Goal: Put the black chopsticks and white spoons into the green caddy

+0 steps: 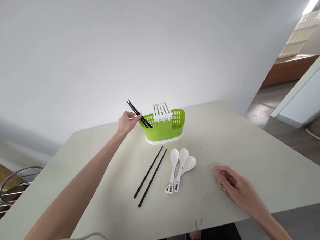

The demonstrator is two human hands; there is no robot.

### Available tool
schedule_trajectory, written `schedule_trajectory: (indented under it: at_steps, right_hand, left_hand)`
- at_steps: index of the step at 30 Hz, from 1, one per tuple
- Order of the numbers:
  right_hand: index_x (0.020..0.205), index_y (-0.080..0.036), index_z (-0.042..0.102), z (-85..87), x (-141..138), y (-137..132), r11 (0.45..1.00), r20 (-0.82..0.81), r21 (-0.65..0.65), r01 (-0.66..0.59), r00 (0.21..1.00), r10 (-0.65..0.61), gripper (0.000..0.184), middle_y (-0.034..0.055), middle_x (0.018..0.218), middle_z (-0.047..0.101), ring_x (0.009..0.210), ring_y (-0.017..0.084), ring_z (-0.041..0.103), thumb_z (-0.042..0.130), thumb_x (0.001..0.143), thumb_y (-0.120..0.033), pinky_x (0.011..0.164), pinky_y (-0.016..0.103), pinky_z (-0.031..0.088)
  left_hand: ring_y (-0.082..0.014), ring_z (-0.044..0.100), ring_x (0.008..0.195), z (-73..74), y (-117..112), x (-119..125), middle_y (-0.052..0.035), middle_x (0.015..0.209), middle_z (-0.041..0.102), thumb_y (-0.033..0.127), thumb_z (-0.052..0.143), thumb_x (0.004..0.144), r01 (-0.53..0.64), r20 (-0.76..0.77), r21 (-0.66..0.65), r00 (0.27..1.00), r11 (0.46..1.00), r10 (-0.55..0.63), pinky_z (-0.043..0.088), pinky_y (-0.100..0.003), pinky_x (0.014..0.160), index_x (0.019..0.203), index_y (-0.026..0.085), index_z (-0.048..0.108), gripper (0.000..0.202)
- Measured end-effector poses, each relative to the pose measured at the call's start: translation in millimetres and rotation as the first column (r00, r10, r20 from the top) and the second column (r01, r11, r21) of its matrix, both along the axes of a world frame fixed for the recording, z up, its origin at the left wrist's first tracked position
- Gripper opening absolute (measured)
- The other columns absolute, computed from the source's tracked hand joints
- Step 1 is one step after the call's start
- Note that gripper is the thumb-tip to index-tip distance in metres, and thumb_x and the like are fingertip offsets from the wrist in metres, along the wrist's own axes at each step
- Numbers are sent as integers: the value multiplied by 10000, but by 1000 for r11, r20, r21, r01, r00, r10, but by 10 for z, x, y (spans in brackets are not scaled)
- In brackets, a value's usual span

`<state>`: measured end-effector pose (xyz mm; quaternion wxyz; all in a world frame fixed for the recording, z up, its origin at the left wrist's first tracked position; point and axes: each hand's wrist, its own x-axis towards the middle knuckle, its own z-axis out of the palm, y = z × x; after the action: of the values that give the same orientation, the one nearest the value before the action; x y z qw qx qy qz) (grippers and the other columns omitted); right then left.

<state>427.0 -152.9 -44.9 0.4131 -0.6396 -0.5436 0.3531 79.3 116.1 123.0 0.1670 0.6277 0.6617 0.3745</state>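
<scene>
My left hand (127, 122) pinches black chopsticks (136, 111) at the left end of a green utensil basket (163, 131). Their lower ends are inside the basket, and they lean up to the left. A white slotted rack (162, 112) sits across the basket's middle. In front of the basket, a pair of black chopsticks (150, 175) lies slantwise on the table. Three white spoons (182, 168) lie to their right, handles toward me and partly overlapping. My right hand (233, 187) rests at the table's right side with curled fingers, nothing visible in it.
The pale table (203, 132) stands against a white wall (106, 58). A metal wire rack (9, 190) is beyond its left edge. A grey cable (75, 239) crosses the lower left. To the right are a floor (270, 101) and a white partition (304, 92).
</scene>
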Motion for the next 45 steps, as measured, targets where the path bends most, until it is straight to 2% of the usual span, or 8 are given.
schedule_trajectory:
  at_steps: [5,10,15,21,33,38,42,45]
  right_hand:
    - [1143,-259,694,4,6,3,1000,24,-10,23,999,-23,439,-22,668,548,596,168,509,519,992,-633,558,275,437]
    - [1173,-258,685,-9,9,-5,1000,43,-18,15,999,-14,444,-15,684,573,608,171,530,516,998,-630,568,275,449]
    - [1119,-245,693,-28,33,9,1000,60,-14,9,998,-8,459,-7,674,583,598,171,543,509,994,-647,550,270,448]
    - [1113,-245,698,-15,36,8,1000,76,-3,15,997,-15,458,-7,663,597,587,174,549,519,985,-647,547,271,456]
    - [1103,-241,700,-4,17,-1,1000,63,-6,31,998,-30,447,-16,659,580,594,172,541,533,973,-635,561,270,454]
    - [1114,-251,688,-37,26,2,999,43,-23,23,999,-22,442,-21,675,568,615,171,534,516,991,-640,573,269,444]
    - [1119,-253,682,-64,33,5,1000,39,-23,17,999,-16,431,-18,692,565,631,174,529,510,1000,-630,587,273,436]
    - [1119,-255,681,-77,37,2,1000,32,-28,8,999,-7,431,-17,694,563,632,174,522,510,999,-633,579,273,424]
  left_hand:
    - [-200,677,878,-170,-502,-166,-82,1089,715,638,545,946,-56,13,90,998,994,55,525,-321,749,1014,223,559,421]
    - [-223,666,795,-513,-1032,-260,-65,910,721,644,542,918,254,-262,-236,913,938,-313,522,-355,740,947,223,613,428]
    - [-250,692,842,-706,-1375,-206,-89,982,733,681,548,892,340,-303,-430,818,836,-488,531,-370,736,1004,222,618,477]
    - [-267,693,856,-750,-1509,-86,-95,1043,735,634,590,867,330,-395,-475,748,816,-533,522,-386,725,977,236,614,414]
    - [-374,736,909,-523,-1367,-39,-183,918,745,110,548,801,135,-743,-500,440,855,-505,505,-436,756,747,190,703,184]
    - [-326,743,846,-326,-1269,-338,-116,862,777,239,612,821,210,-627,-395,651,895,-429,530,-408,761,712,237,721,154]
    - [-299,776,848,159,-1242,-501,-29,802,799,458,735,796,201,-321,-224,909,954,-267,582,-366,774,782,283,777,181]
    - [-327,785,947,502,-1220,-465,-62,898,817,518,843,736,63,24,-50,998,997,-62,620,-354,762,857,251,789,299]
